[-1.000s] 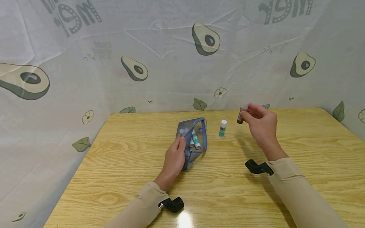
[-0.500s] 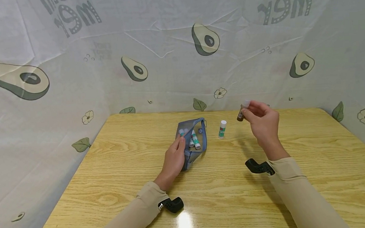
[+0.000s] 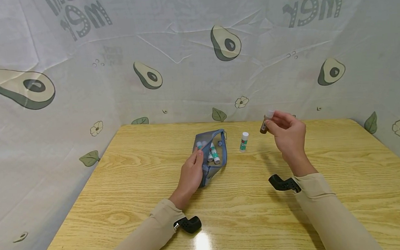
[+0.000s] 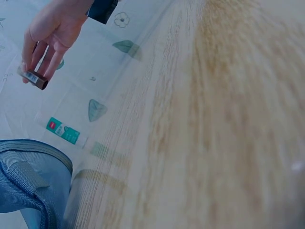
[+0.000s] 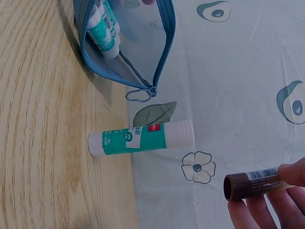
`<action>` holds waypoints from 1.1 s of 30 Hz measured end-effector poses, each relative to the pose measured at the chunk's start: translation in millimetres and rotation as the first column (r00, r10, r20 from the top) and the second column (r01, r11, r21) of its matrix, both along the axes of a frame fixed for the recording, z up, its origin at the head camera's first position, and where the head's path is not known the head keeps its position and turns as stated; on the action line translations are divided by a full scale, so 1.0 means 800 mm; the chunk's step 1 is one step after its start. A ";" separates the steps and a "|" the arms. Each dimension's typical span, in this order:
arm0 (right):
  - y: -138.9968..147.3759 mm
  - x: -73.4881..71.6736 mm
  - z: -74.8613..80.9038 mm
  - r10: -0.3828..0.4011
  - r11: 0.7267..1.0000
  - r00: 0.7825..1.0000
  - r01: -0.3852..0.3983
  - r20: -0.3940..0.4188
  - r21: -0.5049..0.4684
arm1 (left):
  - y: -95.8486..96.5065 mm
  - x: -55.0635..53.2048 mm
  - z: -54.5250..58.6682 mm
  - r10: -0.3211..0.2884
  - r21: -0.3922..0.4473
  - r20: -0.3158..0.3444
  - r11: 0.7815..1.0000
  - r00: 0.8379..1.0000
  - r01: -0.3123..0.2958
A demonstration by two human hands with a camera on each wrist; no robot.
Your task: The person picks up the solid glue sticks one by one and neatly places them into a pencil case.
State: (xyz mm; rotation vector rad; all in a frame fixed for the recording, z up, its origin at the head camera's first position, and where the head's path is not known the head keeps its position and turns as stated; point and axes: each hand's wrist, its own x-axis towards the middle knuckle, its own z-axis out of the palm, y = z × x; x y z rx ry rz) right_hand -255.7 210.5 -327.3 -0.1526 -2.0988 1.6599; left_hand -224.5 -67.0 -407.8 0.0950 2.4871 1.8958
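Note:
My left hand (image 3: 190, 174) grips the near-left side of a blue mesh zip pouch (image 3: 224, 153), whose mouth gapes to the right. Inside lie several glue sticks (image 5: 102, 36) with white and green wrappers. Another glue stick (image 3: 244, 142) stands upright on the table, right of the pouch, touched by neither hand. Above the table, farther right, my right hand (image 3: 289, 134) pinches a small brown tube (image 3: 263, 128) with a pale translucent cap. The tube is tilted, its hollow brown end pointing down; a barcode label shows in the right wrist view.
A wood-grain table (image 3: 141, 230) spans the scene. Behind it and along the left hangs a pale cloth (image 3: 184, 41) printed with avocados, leaves and flowers. Black wrist camera mounts (image 3: 189, 224) stick out from both sleeves.
My right hand has risen slightly with the brown tube, then stayed almost still over the last half second. The left hand, the pouch and the upright glue stick keep their places.

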 end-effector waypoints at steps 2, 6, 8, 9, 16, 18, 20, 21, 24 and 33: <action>0.000 -0.001 -0.001 0.002 1.000 1.000 -0.002 -0.003 0.003 | 0.000 0.000 0.000 -0.001 0.004 -0.001 1.000 1.000 0.001; 0.000 -0.002 -0.002 0.005 1.000 1.000 -0.005 -0.006 -0.001 | 0.000 0.000 0.000 -0.003 0.005 -0.004 1.000 1.000 0.003; 0.000 -0.003 -0.002 0.007 1.000 1.000 -0.007 -0.006 -0.004 | 0.000 0.000 0.000 -0.004 0.004 -0.004 1.000 1.000 0.004; 0.000 -0.003 -0.003 0.007 1.000 1.000 -0.007 -0.006 -0.005 | 0.000 0.000 0.000 -0.005 0.004 -0.003 1.000 1.000 0.005; 0.001 -0.004 -0.005 0.011 1.000 1.000 -0.011 0.006 0.009 | -0.001 -0.003 -0.003 -0.008 -0.005 -0.011 1.000 1.000 0.008; 0.001 -0.004 -0.005 0.013 1.000 1.000 -0.013 0.010 0.010 | -0.001 -0.004 -0.003 -0.006 -0.011 -0.017 1.000 1.000 0.005; 0.001 -0.004 -0.005 0.013 1.000 1.000 -0.013 0.009 0.010 | -0.001 -0.004 -0.004 -0.004 -0.018 -0.021 1.000 1.000 0.003; 0.001 -0.004 -0.005 0.012 1.000 1.000 -0.012 0.009 0.010 | -0.001 -0.004 -0.005 -0.002 -0.020 -0.023 1.000 1.000 0.002; 0.001 -0.004 -0.006 0.012 1.000 1.000 -0.012 0.008 0.011 | -0.001 -0.005 -0.005 0.001 -0.021 -0.022 1.000 1.000 -0.001; -0.001 -0.006 -0.007 0.006 0.999 1.000 -0.007 0.008 0.034 | 0.000 -0.004 -0.004 -0.002 -0.011 -0.015 1.000 1.000 0.002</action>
